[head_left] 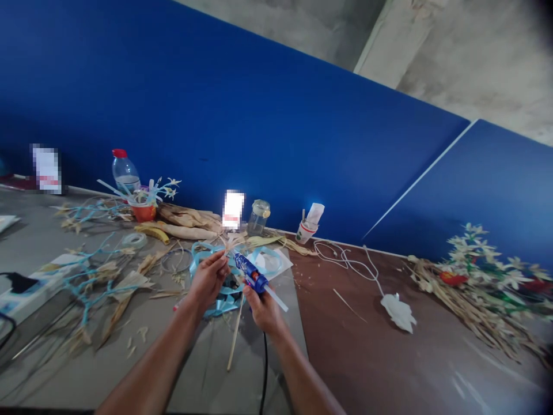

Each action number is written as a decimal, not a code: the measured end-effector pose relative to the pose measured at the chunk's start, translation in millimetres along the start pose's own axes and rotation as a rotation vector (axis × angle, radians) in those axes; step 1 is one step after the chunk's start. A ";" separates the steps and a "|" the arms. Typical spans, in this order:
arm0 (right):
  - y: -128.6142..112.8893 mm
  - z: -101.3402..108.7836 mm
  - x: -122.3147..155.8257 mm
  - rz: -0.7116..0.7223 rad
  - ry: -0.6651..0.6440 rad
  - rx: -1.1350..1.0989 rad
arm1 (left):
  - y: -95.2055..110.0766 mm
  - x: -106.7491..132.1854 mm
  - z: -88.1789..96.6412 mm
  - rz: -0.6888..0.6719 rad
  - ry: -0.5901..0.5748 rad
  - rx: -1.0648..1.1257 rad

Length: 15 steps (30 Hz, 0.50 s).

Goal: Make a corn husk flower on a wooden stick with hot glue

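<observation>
We note the right hand (262, 310) closed round the glue gun (252, 274); left hand (208, 280) pinching the stick (234, 340); brown tabletop (389, 363) rightward lies open.

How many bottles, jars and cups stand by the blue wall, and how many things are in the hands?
Bottle: 1
Jar: 1
Cups: 2, the orange cup and the white cup
Glue gun, in the right hand: 1
Thin stick, in the left hand: 1
Total: 6

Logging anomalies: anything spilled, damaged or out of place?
Nothing looks damaged or spilled. Husk scraps litter the table around the left hand, which pinches a stick; the right hand grips a glue gun.
</observation>
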State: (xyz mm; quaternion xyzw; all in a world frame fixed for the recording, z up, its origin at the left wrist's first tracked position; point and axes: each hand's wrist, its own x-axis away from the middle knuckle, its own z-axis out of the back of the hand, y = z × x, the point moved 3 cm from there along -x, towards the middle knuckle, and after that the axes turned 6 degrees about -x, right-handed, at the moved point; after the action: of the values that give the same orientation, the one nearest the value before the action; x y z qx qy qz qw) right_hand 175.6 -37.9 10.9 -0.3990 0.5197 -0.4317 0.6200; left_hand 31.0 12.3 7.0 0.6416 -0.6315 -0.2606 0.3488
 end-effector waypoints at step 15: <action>1.0 3.0 0.2 0.008 -0.052 0.005 | 0.8 -0.1 -2.7 0.013 -0.018 -0.012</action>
State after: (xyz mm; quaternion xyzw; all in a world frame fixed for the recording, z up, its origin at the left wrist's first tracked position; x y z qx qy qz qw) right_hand 178.6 -37.6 10.4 -0.4066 0.5038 -0.4200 0.6360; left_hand 32.6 12.7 9.3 0.6330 -0.6373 -0.2677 0.3486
